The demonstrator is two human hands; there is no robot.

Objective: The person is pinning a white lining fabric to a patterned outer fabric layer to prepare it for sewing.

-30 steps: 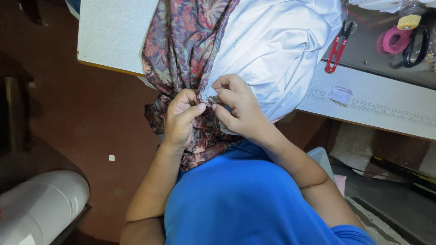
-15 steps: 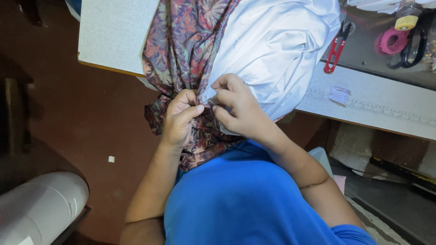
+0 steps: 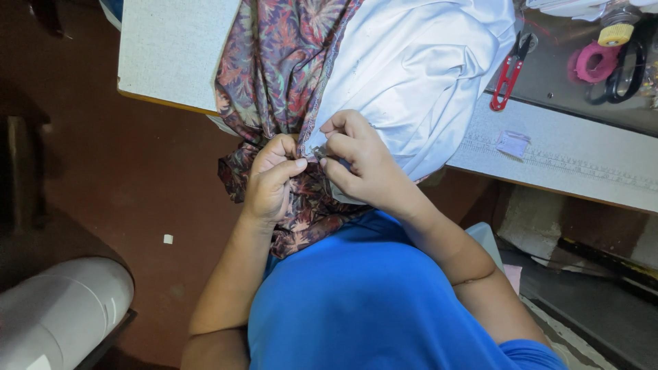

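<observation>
A leaf-patterned maroon fabric (image 3: pixel 274 75) with a white lining (image 3: pixel 418 75) hangs off the table edge (image 3: pixel 164 62) into my lap. My left hand (image 3: pixel 271 181) pinches the patterned fabric's edge between thumb and forefinger. My right hand (image 3: pixel 356 161) pinches the same seam right beside it, where the white lining meets the print. The fingertips of both hands almost touch. Whatever small thing lies between them is hidden.
Red thread snips (image 3: pixel 508 72) lie at the table's right, by a pink tape roll (image 3: pixel 595 63), black scissors (image 3: pixel 627 72) and a yellow spool (image 3: pixel 617 33). A small white tag (image 3: pixel 513 144) rests on the table. A white rounded object (image 3: pixel 58 315) stands at lower left above the brown floor.
Both hands stay on the seam; the fingers shifted only slightly along the fabric edge.
</observation>
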